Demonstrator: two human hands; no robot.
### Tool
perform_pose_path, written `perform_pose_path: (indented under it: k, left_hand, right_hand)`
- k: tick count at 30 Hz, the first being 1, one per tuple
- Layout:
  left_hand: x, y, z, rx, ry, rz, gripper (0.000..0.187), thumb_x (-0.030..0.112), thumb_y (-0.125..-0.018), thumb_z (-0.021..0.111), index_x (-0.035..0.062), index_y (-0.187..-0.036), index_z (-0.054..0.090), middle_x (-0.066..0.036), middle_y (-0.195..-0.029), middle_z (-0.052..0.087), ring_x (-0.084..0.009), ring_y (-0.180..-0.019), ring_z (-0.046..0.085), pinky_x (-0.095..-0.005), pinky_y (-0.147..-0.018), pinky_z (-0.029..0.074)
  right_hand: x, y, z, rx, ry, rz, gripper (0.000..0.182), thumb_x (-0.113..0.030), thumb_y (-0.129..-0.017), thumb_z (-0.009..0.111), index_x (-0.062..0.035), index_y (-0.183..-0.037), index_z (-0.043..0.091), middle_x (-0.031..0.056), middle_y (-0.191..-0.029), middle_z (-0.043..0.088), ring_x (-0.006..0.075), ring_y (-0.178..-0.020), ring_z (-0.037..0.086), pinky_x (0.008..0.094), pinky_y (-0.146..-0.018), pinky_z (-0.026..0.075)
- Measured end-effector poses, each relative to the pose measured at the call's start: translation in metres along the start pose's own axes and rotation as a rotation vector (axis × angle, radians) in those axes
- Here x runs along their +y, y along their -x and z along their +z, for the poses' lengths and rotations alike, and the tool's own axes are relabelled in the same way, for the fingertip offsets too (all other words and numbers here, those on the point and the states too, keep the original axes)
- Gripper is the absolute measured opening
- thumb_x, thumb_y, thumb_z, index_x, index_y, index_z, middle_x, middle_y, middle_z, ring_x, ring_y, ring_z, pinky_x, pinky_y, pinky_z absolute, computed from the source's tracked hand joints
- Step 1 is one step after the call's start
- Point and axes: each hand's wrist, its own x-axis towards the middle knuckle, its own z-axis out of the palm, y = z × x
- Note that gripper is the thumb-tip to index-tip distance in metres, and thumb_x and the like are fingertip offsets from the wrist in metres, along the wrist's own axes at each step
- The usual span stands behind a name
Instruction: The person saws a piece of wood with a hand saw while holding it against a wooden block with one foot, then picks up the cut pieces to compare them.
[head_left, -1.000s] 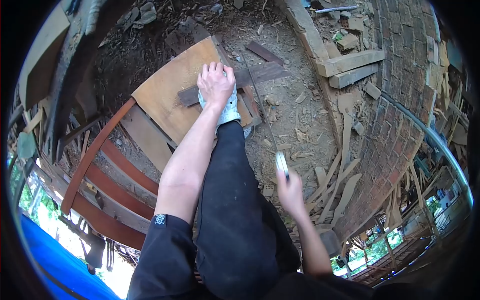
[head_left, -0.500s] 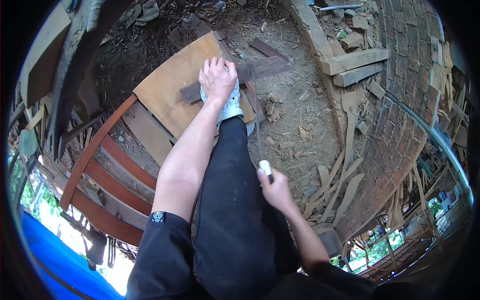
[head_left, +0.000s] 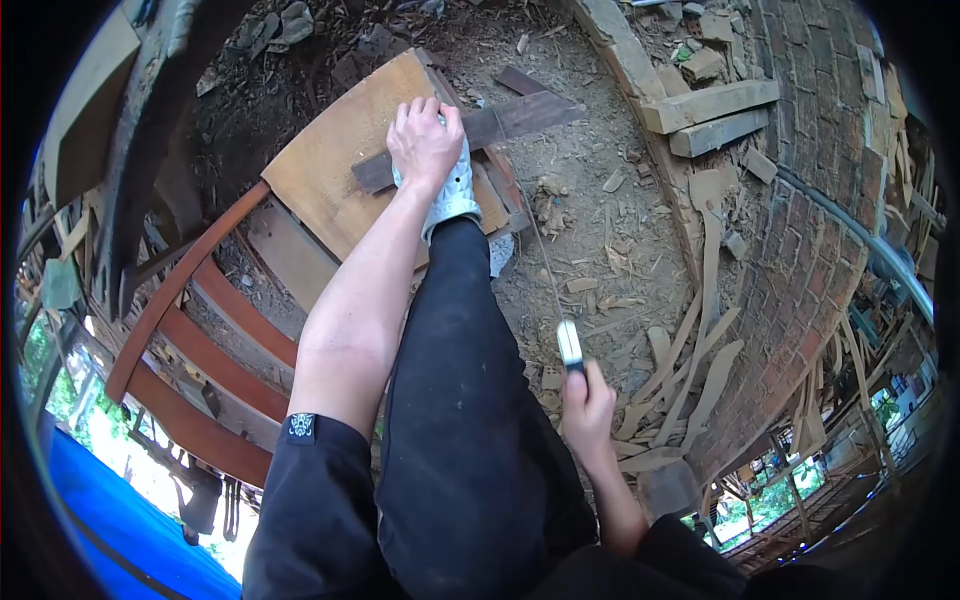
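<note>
The right hand point(head_left: 588, 402) is clenched around the pale handle of a saw point(head_left: 560, 315), its thin blade running up to the dark plank point(head_left: 470, 135). The left hand point(head_left: 424, 142) presses flat on that plank, over a shoe point(head_left: 455, 192), on a plywood board point(head_left: 335, 165)

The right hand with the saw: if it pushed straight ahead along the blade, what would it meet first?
Probably the dark wooden strip pinned under the left hand and shoe. The right hand holds the saw, whose thin blade points up toward it; depth is hard to judge.
</note>
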Motion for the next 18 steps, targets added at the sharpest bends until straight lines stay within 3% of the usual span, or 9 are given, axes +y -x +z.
perform_pose_path:
  k: [3,6,7,10,12,15,16,17,18]
  left_hand:
    - [-0.001,0.006,-0.002,-0.022,0.009,-0.024,0.026,0.024,-0.095,0.062,0.0036,-0.085,0.074,-0.013,-0.094,0.074,-0.0343,-0.097,0.068,-0.0491,-0.087,0.056]
    - [-0.002,0.006,-0.001,-0.032,0.010,-0.034,0.027,0.024,-0.095,0.062,0.0031,-0.084,0.074,-0.013,-0.094,0.073,-0.0340,-0.098,0.068,-0.0490,-0.087,0.055]
    - [-0.001,0.006,-0.001,-0.043,0.018,-0.041,0.027,0.025,-0.095,0.062,0.0030,-0.084,0.073,-0.013,-0.094,0.073,-0.0339,-0.098,0.068,-0.0490,-0.087,0.055]
    - [0.002,-0.002,0.001,-0.043,0.010,-0.040,0.027,0.024,-0.095,0.062,0.0033,-0.084,0.073,-0.012,-0.093,0.073,-0.0337,-0.098,0.068,-0.0491,-0.087,0.055]
    - [-0.002,0.000,-0.001,-0.051,-0.015,-0.042,0.026,0.024,-0.095,0.062,0.0035,-0.083,0.074,-0.012,-0.093,0.073,-0.0337,-0.097,0.068,-0.0493,-0.086,0.056]
    - [-0.003,-0.002,0.004,-0.022,-0.016,-0.035,0.023,0.023,-0.093,0.064,0.0055,-0.081,0.074,-0.012,-0.091,0.074,-0.0340,-0.094,0.069,-0.0497,-0.082,0.056]
    - [-0.006,-0.013,0.003,-0.010,-0.019,-0.037,0.023,0.023,-0.093,0.064,0.0055,-0.081,0.074,-0.012,-0.091,0.074,-0.0340,-0.094,0.069,-0.0497,-0.082,0.056]
    - [-0.003,-0.010,0.003,0.015,-0.019,-0.029,0.023,0.023,-0.092,0.064,0.0056,-0.081,0.074,-0.012,-0.091,0.074,-0.0341,-0.094,0.069,-0.0498,-0.081,0.056]
    - [0.001,0.000,0.003,0.033,-0.020,-0.027,0.022,0.022,-0.092,0.065,0.0056,-0.081,0.074,-0.012,-0.091,0.074,-0.0342,-0.093,0.069,-0.0498,-0.081,0.056]
  right_hand:
    - [-0.011,0.012,-0.012,0.022,0.047,-0.023,0.036,-0.033,-0.111,0.056,0.0007,-0.100,0.062,0.0150,-0.068,0.057,0.0296,-0.059,0.063,0.0415,-0.057,0.047]
    - [-0.036,-0.059,-0.003,0.053,0.034,0.030,0.037,-0.029,-0.111,0.056,0.0037,-0.096,0.063,0.0142,-0.064,0.056,0.0216,-0.059,0.062,0.0399,-0.056,0.045]
    - [-0.036,-0.099,0.010,0.019,0.047,0.109,0.040,-0.032,-0.111,0.057,0.0047,-0.101,0.066,0.0181,-0.067,0.059,0.0266,-0.062,0.064,0.0426,-0.060,0.047]
    - [-0.060,-0.225,0.068,0.083,0.110,-0.074,0.065,-0.054,-0.112,0.049,0.0051,-0.103,0.074,0.0317,-0.086,0.072,0.0528,-0.091,0.071,0.0554,-0.081,0.054]
    - [-0.075,-0.250,0.079,0.012,0.226,0.079,0.070,-0.058,-0.111,0.046,0.0061,-0.104,0.074,0.0346,-0.091,0.073,0.0558,-0.099,0.070,0.0581,-0.087,0.055]
    - [-0.085,-0.206,0.070,0.053,0.090,-0.067,0.066,-0.055,-0.110,0.052,0.0087,-0.105,0.069,0.0371,-0.089,0.071,0.0566,-0.097,0.070,0.0594,-0.083,0.053]
    - [-0.094,-0.164,0.051,0.012,0.117,0.031,0.056,-0.048,-0.110,0.058,0.0056,-0.098,0.066,0.0353,-0.086,0.069,0.0563,-0.089,0.069,0.0596,-0.077,0.052]
    - [-0.081,-0.111,0.035,0.044,0.159,-0.021,0.047,-0.041,-0.109,0.061,0.0033,-0.093,0.063,0.0323,-0.081,0.067,0.0542,-0.082,0.068,0.0592,-0.072,0.050]
    - [-0.064,-0.061,0.014,-0.017,0.172,0.044,0.041,-0.036,-0.109,0.062,0.0035,-0.097,0.064,0.0302,-0.079,0.066,0.0518,-0.079,0.069,0.0576,-0.071,0.051]
